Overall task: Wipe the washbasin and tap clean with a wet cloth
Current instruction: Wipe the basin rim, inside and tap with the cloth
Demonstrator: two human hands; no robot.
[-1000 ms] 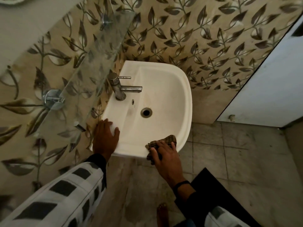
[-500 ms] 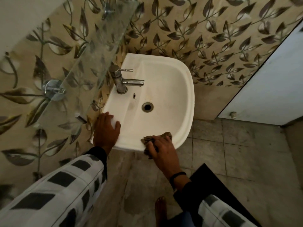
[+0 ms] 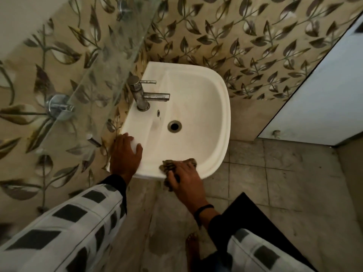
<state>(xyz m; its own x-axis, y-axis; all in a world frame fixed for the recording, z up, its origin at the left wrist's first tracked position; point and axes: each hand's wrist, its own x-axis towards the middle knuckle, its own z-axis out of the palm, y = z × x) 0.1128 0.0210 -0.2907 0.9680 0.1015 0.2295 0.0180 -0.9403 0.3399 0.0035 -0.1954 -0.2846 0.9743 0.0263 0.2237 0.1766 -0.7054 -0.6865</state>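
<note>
A white washbasin [image 3: 198, 107] hangs on the leaf-patterned wall, with a drain hole [image 3: 174, 126] in its bowl. A steel tap [image 3: 144, 95] stands at its left side, spout pointing over the bowl. My right hand [image 3: 186, 182] presses a dark patterned cloth [image 3: 170, 165] onto the basin's near rim; part of the cloth hangs over the edge. My left hand [image 3: 125, 156] rests flat on the basin's near left corner, fingers spread, holding nothing.
A glass shelf [image 3: 98, 75] on chrome brackets juts from the wall, above and left of the tap. A white door [image 3: 322, 99] stands to the right. A black mat [image 3: 261, 222] lies on the tiled floor at lower right. My bare foot [image 3: 191, 250] is below the basin.
My right hand has slid the cloth leftward along the near rim. The left hand has stayed on the basin's corner. The view has shifted slightly.
</note>
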